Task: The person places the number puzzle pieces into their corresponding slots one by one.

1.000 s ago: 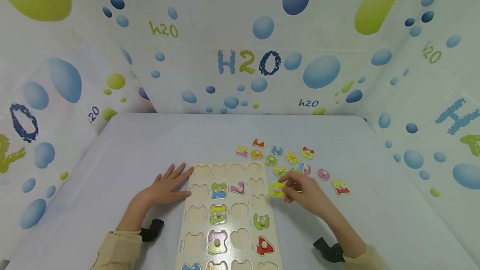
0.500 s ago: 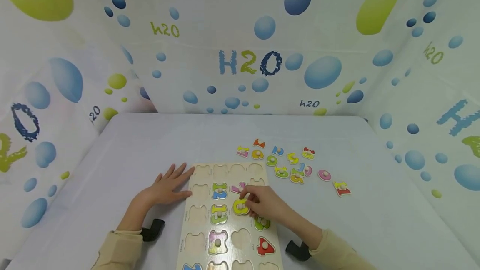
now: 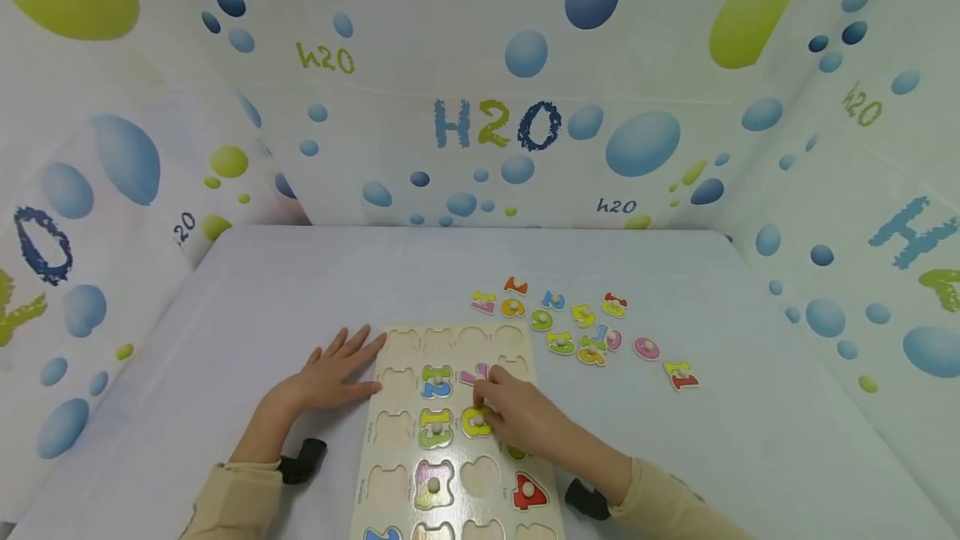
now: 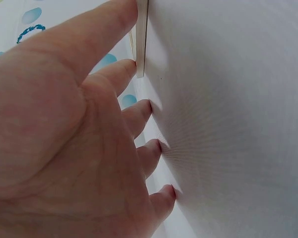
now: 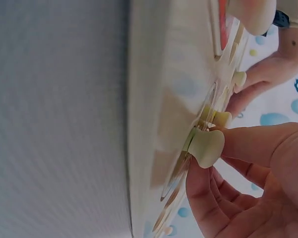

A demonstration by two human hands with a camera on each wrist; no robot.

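yellow 8 [image 3: 474, 423] lies on the wooden board [image 3: 459, 455], just right of the 13 [image 3: 436, 430]; the right hand [image 3: 521, 415] pinches it with narrowed fingers. the left hand [image 3: 333, 375], fingers spread wide, touches the board's left edge.

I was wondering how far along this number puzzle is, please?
Done: pieces including the 12, 13 and red 4 sit in the board. In hand: the right hand pinches the yellow 8 at its recess; whether it is fully seated is hard to tell. Remaining: several empty recesses, with loose number pieces scattered beyond the board.
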